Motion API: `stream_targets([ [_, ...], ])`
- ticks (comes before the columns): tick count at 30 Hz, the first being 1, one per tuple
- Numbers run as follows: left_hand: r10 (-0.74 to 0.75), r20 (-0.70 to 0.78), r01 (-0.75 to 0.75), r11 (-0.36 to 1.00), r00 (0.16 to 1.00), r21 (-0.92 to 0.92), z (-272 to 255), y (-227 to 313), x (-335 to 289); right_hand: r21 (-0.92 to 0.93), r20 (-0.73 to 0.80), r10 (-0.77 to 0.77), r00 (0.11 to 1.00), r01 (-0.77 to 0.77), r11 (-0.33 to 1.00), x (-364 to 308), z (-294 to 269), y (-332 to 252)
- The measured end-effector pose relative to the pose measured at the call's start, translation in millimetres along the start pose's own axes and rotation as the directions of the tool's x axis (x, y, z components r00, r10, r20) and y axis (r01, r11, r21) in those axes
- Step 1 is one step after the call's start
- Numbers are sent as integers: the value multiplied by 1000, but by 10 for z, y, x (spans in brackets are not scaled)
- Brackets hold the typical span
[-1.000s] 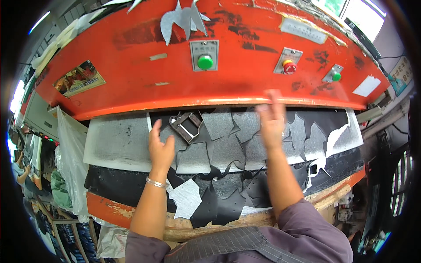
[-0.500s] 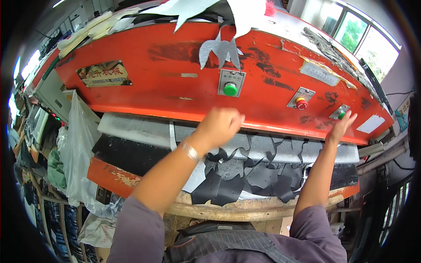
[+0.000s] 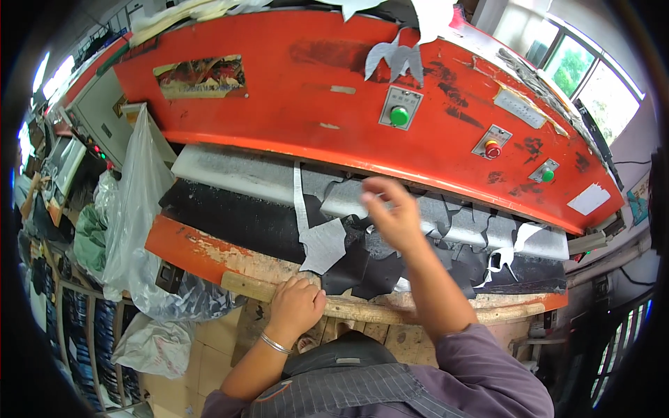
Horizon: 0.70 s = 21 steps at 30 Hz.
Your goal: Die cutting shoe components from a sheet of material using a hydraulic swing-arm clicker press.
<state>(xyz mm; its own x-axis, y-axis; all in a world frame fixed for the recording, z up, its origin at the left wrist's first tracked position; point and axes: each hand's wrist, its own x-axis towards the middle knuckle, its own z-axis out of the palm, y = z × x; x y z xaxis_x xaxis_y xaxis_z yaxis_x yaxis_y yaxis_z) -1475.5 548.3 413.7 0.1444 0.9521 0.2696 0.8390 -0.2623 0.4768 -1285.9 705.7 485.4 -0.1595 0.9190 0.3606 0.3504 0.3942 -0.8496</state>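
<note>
Head view: left hand (image 3: 296, 306) curled loosely, resting on the wooden edge (image 3: 362, 306) of the press bed. Right hand (image 3: 390, 212) raised, fingers half spread and blurred, gripping nothing I can make out, hovering over the grey and black cut pieces (image 3: 348, 244) lying under the red press (image 3: 313, 90).

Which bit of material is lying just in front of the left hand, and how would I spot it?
Start at the big orange press and drop to the wooden edge of the bench, where the left hand rests. Just above that hand lies a light grey cut piece with a narrow strip running up from it. Its pale colour sets it apart from the black pieces beside it.
</note>
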Motion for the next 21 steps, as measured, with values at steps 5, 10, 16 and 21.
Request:
stream_targets([
  [5, -24, 18, 24, 1000, 1000, 18, -38, -45, 145, -16, 266, 218, 939, -222, 975, 162, 200, -111],
  [10, -65, 412, 129, 983, 909, -130, -176, -176, 382, -623, 167, 186, 968, -42, 781, 908, 302, 437],
  [16, -1, 353, 198, 830, 936, -522, -64, -483, 1397, -898, 107, 411, 905, -89, 431, 1592, 1038, 789],
  [21, -170, 296, 339, 572, 940, -747, 168, -695, 2155, -858, 96, 350, 932, -101, 504, 1656, 1081, 962],
])
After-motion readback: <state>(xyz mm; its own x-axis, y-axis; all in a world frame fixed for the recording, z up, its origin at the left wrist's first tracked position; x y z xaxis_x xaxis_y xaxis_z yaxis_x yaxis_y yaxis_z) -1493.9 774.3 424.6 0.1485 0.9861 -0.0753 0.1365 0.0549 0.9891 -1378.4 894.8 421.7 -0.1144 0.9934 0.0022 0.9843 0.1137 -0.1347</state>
